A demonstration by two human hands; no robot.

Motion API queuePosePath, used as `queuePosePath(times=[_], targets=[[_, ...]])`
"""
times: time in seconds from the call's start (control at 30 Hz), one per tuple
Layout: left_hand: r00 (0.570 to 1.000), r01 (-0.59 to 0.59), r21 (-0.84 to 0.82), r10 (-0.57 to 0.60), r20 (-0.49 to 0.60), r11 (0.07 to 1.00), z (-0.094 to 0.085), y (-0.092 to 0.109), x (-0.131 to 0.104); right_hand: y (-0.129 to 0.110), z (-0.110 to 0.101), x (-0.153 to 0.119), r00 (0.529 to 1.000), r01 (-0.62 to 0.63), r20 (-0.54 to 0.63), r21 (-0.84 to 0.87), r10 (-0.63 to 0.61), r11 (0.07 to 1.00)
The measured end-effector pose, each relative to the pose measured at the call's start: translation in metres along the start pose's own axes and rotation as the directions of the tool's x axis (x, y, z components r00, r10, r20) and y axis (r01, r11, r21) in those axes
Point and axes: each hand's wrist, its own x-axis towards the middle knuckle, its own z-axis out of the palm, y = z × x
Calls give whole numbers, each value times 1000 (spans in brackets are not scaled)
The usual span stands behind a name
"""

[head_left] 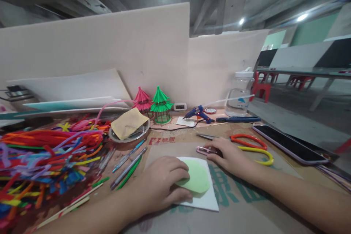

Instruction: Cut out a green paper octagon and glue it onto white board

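My left hand (pixel 171 179) has its fingers curled over a rounded piece of light green paper (pixel 199 177), with the thumb along its lower edge. Under the green paper lies a white square sheet (pixel 211 203), flat on the cardboard. My right hand (pixel 223 153) rests to the right with its fingers closed round a small pink tool (pixel 202 150), perhaps a mini craft knife; its far end is hidden by the fingers. Scissors (pixel 249 139) with orange and yellow handles lie just behind and partly beneath the right hand and wrist.
Heaped pipe cleaners (pixel 49 153) cover the left side. Several pens (pixel 130 164) lie near a dish (pixel 117 139). Red (pixel 141 98) and green (pixel 160 98) paper pagodas, a glue gun (pixel 199 113), a water bottle (pixel 238 95) and a phone (pixel 287 144) stand or lie around.
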Motion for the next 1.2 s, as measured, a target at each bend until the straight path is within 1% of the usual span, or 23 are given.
queuePosePath(times=[0.13,0.23,0.3,0.37,0.43,0.5,0.6,0.73,0.83,0.97,1.13,1.2], targets=[[999,27,-13,-27,19,1000,1,-1,-3,4,2,1,1000,9,-7,-10,-9,1000],[1000,1,-5,-1,-3,1000,1,0,-3,5,3,1,1000,0,-26,-23,-1,1000],[999,-27,5,27,-27,1000,1,2,-2,3,2,-1,999,-15,-44,36,17,999],[999,-36,11,36,-33,999,0,4,-1,-2,0,-4,999,-36,-35,151,42,988],[1000,-8,5,8,-17,1000,0,5,0,-7,-3,-7,999,-42,-6,254,45,966],[999,35,-11,-35,8,999,0,4,1,-11,-5,-10,1000,-25,9,291,23,956],[997,78,-25,-77,30,997,0,1,3,-13,-6,-12,1000,3,16,281,-8,960],[996,87,-27,-87,33,996,2,-2,4,-11,-7,-11,1000,-4,15,290,-1,957],[995,102,-25,-102,18,994,3,-3,5,-9,-8,-10,1000,4,3,263,-5,965],[996,93,-31,-92,15,995,4,-5,6,-9,-8,-9,1000,17,10,223,-20,975],[989,145,-138,-146,1,980,2,-9,7,-10,-9,-10,1000,19,18,186,-23,982],[985,172,-174,-173,12,969,1,-11,7,-10,-9,-10,999,23,19,181,-27,983]])
